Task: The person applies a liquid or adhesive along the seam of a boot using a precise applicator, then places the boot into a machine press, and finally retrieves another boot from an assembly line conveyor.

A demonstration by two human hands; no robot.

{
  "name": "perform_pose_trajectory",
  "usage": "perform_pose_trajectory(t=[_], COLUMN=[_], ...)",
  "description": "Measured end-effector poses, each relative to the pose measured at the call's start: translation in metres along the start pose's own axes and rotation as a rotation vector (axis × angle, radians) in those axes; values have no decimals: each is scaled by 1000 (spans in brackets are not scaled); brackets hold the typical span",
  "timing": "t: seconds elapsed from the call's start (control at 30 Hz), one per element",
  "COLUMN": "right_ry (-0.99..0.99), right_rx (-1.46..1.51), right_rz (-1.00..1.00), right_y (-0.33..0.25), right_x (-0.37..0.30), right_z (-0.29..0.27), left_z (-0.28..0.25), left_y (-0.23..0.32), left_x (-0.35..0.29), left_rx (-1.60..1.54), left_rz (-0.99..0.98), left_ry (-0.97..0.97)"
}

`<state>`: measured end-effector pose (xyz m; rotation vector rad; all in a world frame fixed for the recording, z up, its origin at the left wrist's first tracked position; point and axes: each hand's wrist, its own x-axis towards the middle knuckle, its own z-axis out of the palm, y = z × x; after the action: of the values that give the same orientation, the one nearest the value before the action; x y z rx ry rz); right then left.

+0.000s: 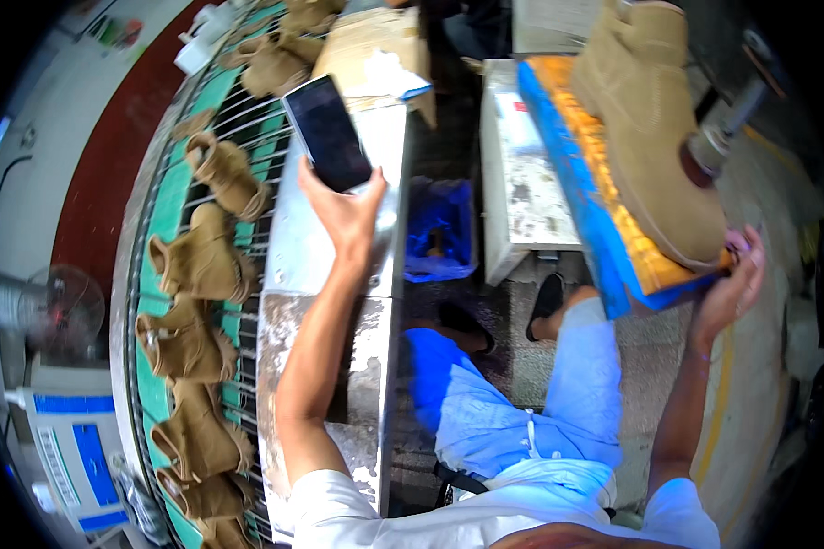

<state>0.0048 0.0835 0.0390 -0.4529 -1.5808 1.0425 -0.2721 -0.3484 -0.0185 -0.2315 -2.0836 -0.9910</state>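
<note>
My left hand (345,206) is closed around the lower end of a dark-screened smartphone (328,133), above a metal ledge (311,242). On the right, a tan suede ankle boot (645,137) lies with its toe toward me on an orange pad (604,169) with a blue cover (563,174) beneath. My right hand (732,288) is beside the boot's toe and the pad's near end, its fingers curled. Something small and pinkish shows at its fingertips; what it is cannot be made out.
Left of the ledge, several tan boots (206,252) stand along a wire rack conveyor over a green surface (160,393). Cardboard (366,46) lies at the ledge's far end. A blue-lined bin (439,229) and a worn white table (531,201) stand ahead. A metal arm (737,110) reaches beside the boot.
</note>
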Motion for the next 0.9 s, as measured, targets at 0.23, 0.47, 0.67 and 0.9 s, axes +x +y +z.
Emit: perform_pose_trajectory(t=[0.23,0.47,0.67,0.9], right_ry=[23,31,47,51], right_rx=[90,103,65,74], right_rz=[114,119,124,123], right_y=[-4,0,3,6], right_x=[-2,1,2,3], right_z=[9,6,3,1], left_z=[-37,-45,-48,-51], left_y=[47,73,74,75], left_x=[-10,-9,-6,-6], left_rx=[-77,-148,-217,-148], left_rz=[227,191,219,242], left_ry=[137,61,81,87])
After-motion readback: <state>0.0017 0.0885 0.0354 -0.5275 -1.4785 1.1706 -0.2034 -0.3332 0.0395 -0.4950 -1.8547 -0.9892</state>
